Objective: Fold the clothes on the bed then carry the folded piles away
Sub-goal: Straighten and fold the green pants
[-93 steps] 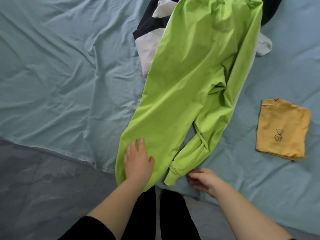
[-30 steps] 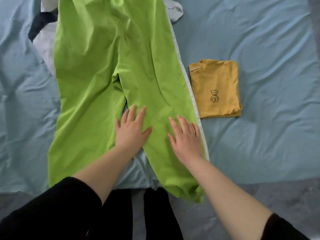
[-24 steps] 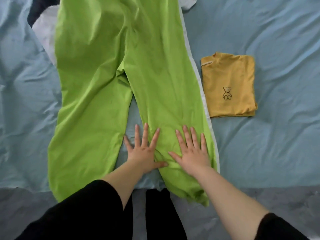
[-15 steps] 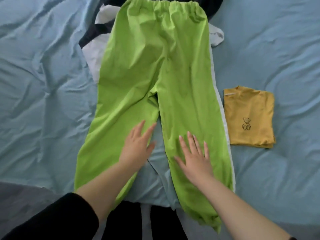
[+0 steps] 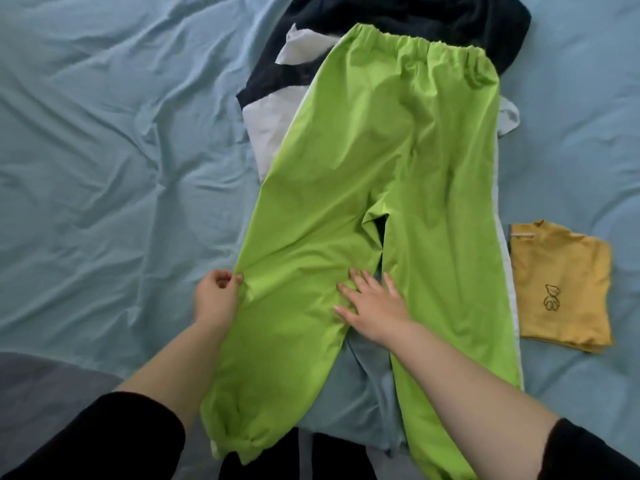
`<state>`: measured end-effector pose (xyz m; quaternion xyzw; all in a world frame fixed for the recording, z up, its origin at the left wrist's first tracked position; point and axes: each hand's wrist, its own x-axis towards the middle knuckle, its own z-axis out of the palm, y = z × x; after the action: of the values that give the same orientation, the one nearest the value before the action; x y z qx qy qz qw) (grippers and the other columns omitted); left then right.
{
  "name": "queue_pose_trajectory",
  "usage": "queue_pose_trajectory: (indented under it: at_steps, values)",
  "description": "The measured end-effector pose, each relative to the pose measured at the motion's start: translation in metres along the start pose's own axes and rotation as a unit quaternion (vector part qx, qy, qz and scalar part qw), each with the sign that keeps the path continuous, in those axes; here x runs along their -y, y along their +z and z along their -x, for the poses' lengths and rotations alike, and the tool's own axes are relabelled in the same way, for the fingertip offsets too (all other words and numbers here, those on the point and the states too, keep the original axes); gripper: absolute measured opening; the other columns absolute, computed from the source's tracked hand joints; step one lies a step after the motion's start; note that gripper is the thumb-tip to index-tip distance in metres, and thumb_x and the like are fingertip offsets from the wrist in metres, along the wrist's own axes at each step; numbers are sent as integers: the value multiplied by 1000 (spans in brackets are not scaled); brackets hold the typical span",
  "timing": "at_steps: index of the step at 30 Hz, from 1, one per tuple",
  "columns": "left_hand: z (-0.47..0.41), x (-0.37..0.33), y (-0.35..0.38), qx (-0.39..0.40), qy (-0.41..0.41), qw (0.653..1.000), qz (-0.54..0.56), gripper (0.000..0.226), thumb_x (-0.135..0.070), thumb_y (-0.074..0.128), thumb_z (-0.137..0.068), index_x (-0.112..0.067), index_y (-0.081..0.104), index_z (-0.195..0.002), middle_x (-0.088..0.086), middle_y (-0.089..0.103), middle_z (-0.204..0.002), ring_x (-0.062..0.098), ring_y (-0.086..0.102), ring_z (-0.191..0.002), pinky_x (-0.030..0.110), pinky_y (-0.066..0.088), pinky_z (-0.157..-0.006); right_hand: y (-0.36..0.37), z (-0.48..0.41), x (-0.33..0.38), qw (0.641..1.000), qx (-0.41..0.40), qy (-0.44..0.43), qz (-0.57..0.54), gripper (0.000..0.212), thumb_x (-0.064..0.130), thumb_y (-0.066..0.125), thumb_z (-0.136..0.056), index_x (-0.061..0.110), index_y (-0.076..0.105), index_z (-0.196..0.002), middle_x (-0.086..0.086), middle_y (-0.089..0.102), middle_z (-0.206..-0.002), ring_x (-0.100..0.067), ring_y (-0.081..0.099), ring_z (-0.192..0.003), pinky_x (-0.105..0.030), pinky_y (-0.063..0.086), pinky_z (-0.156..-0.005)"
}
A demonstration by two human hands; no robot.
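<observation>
**A:** Where do the green trousers [image 5: 363, 174] lie, and what are the hands doing?

**B:** They lie front-down or front-up (which, I cannot tell), spread along the bed [image 5: 104, 150] with the waistband far from the person. Their upper part rests over a dark garment [image 5: 398, 19] and a white garment [image 5: 273, 123]. A folded yellow shirt [image 5: 561, 289] sits just beside one leg. The left hand [image 5: 216, 296] pinches the outer edge of the nearer leg. The right hand [image 5: 372, 303] lies flat, fingers spread, pressing that leg's inner edge just below the crotch.

**A:** How should the cloth handle?

**B:** It looks thin, light and limp — likely a little slick, sagging wherever it is unsupported. The best holds are probably the seam edges, waistband and gathered cuffs. One palm anchors the cloth while the other hand carries the pinched leg across onto its twin — slowly, since the cuffs appear to hang past the bed's near edge.
</observation>
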<state>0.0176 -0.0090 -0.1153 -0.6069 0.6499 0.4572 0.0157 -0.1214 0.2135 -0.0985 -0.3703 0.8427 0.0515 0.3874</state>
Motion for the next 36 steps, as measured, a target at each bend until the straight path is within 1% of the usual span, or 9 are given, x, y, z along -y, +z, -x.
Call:
queue_pose_trajectory:
  at_steps: [5,9,11,14,17,21,25,28,36]
  values:
    - [11,-19,-14,127,20,991,25,16,-17,68,-87,-15,59,-100,2,65,-87,17,62,-74,26,50,-65,-53,-12,47,957,-123,68,-253,47,40,45,-98,20,46,-141,0,46,-148,-18,42,-136,-30,31,-108]
    - [37,-32,-12,176,118,976,60,20,-8,67,-84,-28,65,-85,-5,69,-76,5,61,-66,25,49,-65,-86,-37,104,862,-59,82,-497,80,48,65,-86,14,30,-150,-6,39,-152,-19,39,-138,-30,32,-112]
    - [54,-33,0,213,125,967,60,23,-10,67,-82,-32,63,-85,-2,62,-71,9,53,-62,25,41,-59,-90,-45,124,871,-13,91,-483,94,41,73,-81,13,20,-153,-7,37,-152,-22,39,-138,-33,33,-113]
    - [74,-24,13,245,120,961,33,36,-13,67,-78,-32,61,-107,-6,55,-74,9,49,-63,22,41,-58,-89,-44,126,898,-51,142,-413,55,7,57,-84,10,45,-138,-13,59,-129,-29,57,-112,-34,47,-93]
    - [83,-4,10,282,132,949,-56,57,-17,62,-75,-41,52,-126,-14,55,-86,7,54,-73,24,48,-69,-83,-30,101,822,-101,213,-518,39,-1,46,-85,8,61,-119,-14,67,-105,-30,63,-94,-42,52,-86]
    - [98,21,2,294,138,931,-169,50,-26,56,-79,-47,50,-125,-16,52,-84,6,55,-79,24,45,-70,-61,-3,53,709,-147,308,-617,30,7,53,-87,7,60,-116,-16,67,-108,-33,65,-94,-50,55,-89]
    - [133,21,20,292,203,913,-200,56,-31,47,-86,-57,32,-134,-14,56,-119,15,57,-112,32,48,-89,-22,22,31,666,-105,339,-656,33,23,65,-89,4,57,-114,-15,66,-105,-33,66,-93,-49,56,-85]
    - [163,13,49,259,231,907,-238,59,-31,43,-92,-58,19,-139,-6,52,-112,22,57,-103,33,46,-75,3,40,28,670,10,310,-674,34,17,66,-88,3,55,-116,-14,66,-98,-30,65,-84,-40,58,-72]
    - [267,-20,140,237,266,911,-208,68,-27,48,-91,-46,15,-147,-7,35,-94,23,54,-91,35,44,-69,19,103,-69,609,-36,253,-751,57,30,61,-93,9,39,-141,-5,57,-130,-23,56,-117,-39,44,-104]
